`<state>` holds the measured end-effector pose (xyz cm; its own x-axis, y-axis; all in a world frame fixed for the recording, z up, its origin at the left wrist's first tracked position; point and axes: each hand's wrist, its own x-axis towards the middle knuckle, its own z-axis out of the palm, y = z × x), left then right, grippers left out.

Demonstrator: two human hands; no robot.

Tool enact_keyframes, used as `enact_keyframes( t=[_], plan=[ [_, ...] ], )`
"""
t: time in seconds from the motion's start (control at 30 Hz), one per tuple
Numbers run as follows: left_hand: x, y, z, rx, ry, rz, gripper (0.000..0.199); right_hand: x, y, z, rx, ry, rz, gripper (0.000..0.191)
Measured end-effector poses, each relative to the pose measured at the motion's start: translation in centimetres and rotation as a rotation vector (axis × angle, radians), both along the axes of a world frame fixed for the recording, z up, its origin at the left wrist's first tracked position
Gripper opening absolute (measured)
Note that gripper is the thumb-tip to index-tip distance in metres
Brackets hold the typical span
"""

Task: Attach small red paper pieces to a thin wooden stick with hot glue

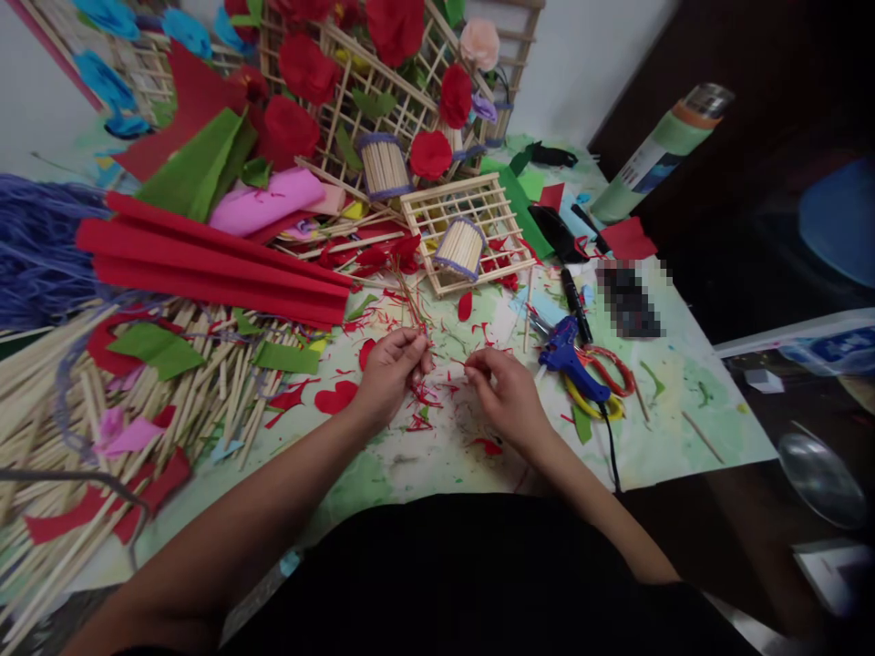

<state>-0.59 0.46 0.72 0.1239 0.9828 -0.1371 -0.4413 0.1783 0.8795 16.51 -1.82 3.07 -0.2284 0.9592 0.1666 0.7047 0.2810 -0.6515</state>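
My left hand [393, 372] is closed in a pinch near the middle of the table. Thin brown stems [408, 293] rise from its fingertips toward the red paper pieces [403, 253] behind. Just to the right, my right hand [507, 396] pinches the end of a thin reddish-brown strand [458, 361], too fine to name surely. The two hands are apart. Shredded red paper bits [425, 421] lie beneath and between them, and a red paper petal [336, 397] rests left of my left hand.
Right of my hands sit a blue glue gun [569, 357], scissors [612, 369] and a black marker [575, 305]. A bottle [660, 155] stands at the back right. Wooden sticks [205, 374] and folded red paper [219, 264] crowd the left. A stick lattice [471, 205] lies behind.
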Motion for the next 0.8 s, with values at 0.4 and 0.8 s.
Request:
enact_keyframes(
  t=[0.4, 0.8],
  plan=[
    [0.2, -0.5, -0.4, -0.074, 0.086, -0.132, 0.026, -1.5, -0.3, -0.9, -0.121, 0.247, -0.048, 0.011],
    [-0.1, 0.1, -0.5, -0.044, 0.095, -0.012, 0.024, -1.6, -0.7, -0.9, -0.085, 0.227, 0.002, 0.011]
  ],
)
